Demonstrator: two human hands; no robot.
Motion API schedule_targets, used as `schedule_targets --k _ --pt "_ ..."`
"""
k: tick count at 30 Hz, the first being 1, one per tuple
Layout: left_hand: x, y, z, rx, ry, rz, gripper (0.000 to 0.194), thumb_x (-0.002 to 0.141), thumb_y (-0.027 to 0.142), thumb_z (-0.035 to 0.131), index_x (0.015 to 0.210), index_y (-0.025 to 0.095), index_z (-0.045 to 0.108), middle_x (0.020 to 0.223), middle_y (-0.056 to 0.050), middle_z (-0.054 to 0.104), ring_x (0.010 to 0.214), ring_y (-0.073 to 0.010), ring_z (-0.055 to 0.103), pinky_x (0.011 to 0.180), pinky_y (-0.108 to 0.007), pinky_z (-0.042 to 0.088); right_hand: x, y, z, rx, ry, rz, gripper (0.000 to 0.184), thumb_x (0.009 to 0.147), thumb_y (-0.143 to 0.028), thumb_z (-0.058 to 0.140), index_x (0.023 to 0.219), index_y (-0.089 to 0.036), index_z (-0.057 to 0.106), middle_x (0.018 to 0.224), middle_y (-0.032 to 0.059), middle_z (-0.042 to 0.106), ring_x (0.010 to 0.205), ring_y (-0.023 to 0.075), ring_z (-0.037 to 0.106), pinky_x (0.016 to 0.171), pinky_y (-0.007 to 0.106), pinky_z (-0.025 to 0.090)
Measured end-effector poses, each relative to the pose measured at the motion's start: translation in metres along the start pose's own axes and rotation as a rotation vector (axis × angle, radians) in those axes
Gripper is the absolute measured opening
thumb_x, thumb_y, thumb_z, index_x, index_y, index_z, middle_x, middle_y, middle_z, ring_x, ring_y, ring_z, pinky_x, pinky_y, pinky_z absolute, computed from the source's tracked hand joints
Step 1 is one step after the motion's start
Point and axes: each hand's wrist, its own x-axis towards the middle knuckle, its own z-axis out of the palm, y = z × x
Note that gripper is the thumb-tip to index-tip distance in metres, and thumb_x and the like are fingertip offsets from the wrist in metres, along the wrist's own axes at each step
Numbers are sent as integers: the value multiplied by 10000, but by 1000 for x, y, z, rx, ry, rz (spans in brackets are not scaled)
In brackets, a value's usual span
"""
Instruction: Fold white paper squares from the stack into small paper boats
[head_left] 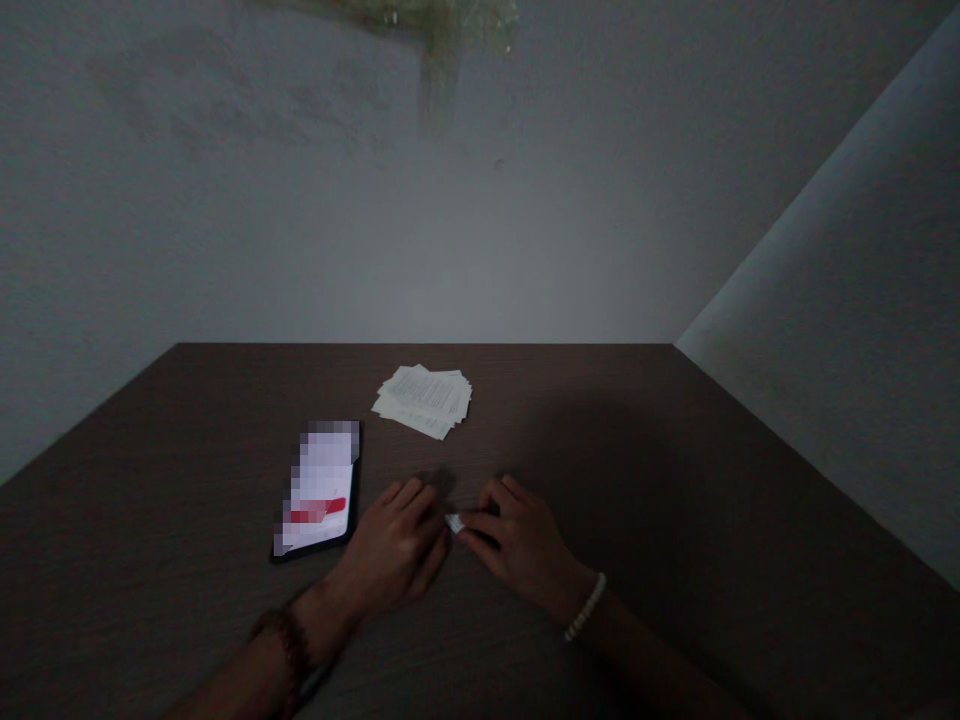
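Observation:
Between my two hands, low over the table, is a small piece of white paper [454,522], mostly covered by my fingers. My left hand [399,540] is closed at its left end, its fingers curled. From the other side my right hand [517,535] pinches the paper between thumb and fingers. A dark beaded bracelet circles my left wrist and a pale beaded one my right. Just left of my left hand lies a phone [319,490] with its screen lit, partly blurred out. Beyond my hands rests a loose stack of printed paper sheets [424,400].
The dark wooden table [600,420] meets a grey wall [480,230] at its far edge. A second wall [847,330] runs along the right side. Greenish stains mark the wall above. The light is dim, and shadow falls right of my hands.

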Motion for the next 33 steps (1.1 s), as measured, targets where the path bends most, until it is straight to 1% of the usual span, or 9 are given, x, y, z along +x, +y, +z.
schedule_targets --k 5,10,15,19,21,24,27,30,33 --pt "0 1 1 -24 -45 -20 208 872 182 471 771 145 648 885 -107 587 878 -259 552 752 -425 487 -4 4 0 -26 47 10 152 900 -361 605 978 -281 708 903 35 553 870 186 495 714 306 413" --pt "-2 -1 4 -57 4 -12 219 884 183 470 829 139 678 1097 -127 628 1093 -301 557 884 -465 493 -10 15 0 -13 104 32 113 862 -318 658 819 -237 724 850 39 575 836 180 508 686 293 413" --pt "-1 -2 4 -94 36 -19 229 896 202 483 816 150 691 1075 -114 649 1031 -278 602 873 -447 508 -8 16 2 20 143 73 132 853 -283 666 747 -214 701 805 28 602 813 172 524 673 284 418" --pt "0 -3 6 -93 59 -48 246 918 254 498 797 169 694 1036 -100 647 976 -264 614 816 -430 519 -2 12 4 9 144 103 176 839 -311 686 705 -199 667 812 26 600 834 180 521 707 295 432" --pt "0 -3 7 -89 56 -57 246 920 271 506 792 173 691 1031 -97 644 962 -263 612 803 -432 518 0 11 4 17 146 101 152 828 -314 702 733 -201 667 850 27 599 854 182 521 726 298 438" --pt "-1 -3 8 -86 42 -66 225 916 274 519 802 175 686 1033 -95 639 966 -264 603 808 -441 512 1 12 2 40 103 38 67 862 -276 665 824 -226 690 901 24 591 877 171 520 733 283 438" --pt "-1 -2 8 -87 42 -70 218 915 266 524 791 172 676 1041 -99 634 989 -270 589 810 -442 508 1 12 -2 14 46 -21 87 895 -266 620 880 -249 704 898 20 575 872 165 508 713 274 426" --pt "0 -1 8 -88 30 -69 227 916 269 519 778 169 668 1028 -100 632 946 -258 594 780 -426 514 -1 11 -3 -8 29 -16 117 904 -294 602 918 -264 714 879 23 561 864 169 498 723 287 421" --pt "0 -1 8 -79 20 -73 237 918 269 518 755 169 659 1011 -97 628 926 -248 593 780 -419 511 -4 11 0 11 50 18 128 897 -310 607 941 -274 722 868 26 562 845 169 499 711 287 420"
